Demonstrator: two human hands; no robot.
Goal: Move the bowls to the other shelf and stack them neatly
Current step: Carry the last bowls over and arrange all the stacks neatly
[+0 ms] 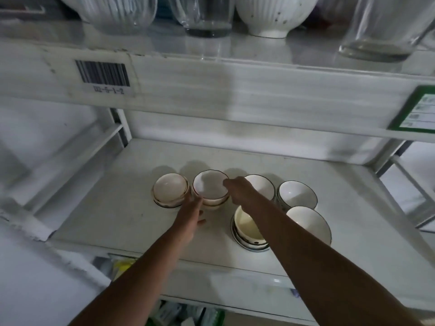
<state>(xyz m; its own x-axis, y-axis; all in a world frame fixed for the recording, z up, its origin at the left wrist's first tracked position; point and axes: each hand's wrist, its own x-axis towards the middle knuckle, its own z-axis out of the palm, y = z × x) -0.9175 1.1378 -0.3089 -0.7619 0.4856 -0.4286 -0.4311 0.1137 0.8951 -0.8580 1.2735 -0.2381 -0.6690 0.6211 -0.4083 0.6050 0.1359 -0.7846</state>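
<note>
Several small white bowls with dark rims stand on the white shelf (113, 208). A short stack of bowls (210, 187) sits in the back row, and both hands hold it. My left hand (191, 212) presses its near left side. My right hand (237, 188) grips its right rim. Left of it is another stack (169, 189). To the right are a bowl (263, 184) partly hidden by my right hand, a stack (297, 193), a stack of bowls on a plate (247, 225) under my right forearm, and a plain bowl (310, 222).
The upper shelf (235, 90) carries ribbed white bowls (273, 12) and glass vessels (207, 15), with a barcode label (102, 74) on its front edge. Shelf posts rise at the left (120, 125) and right. Packaged goods (188, 314) lie on the level below.
</note>
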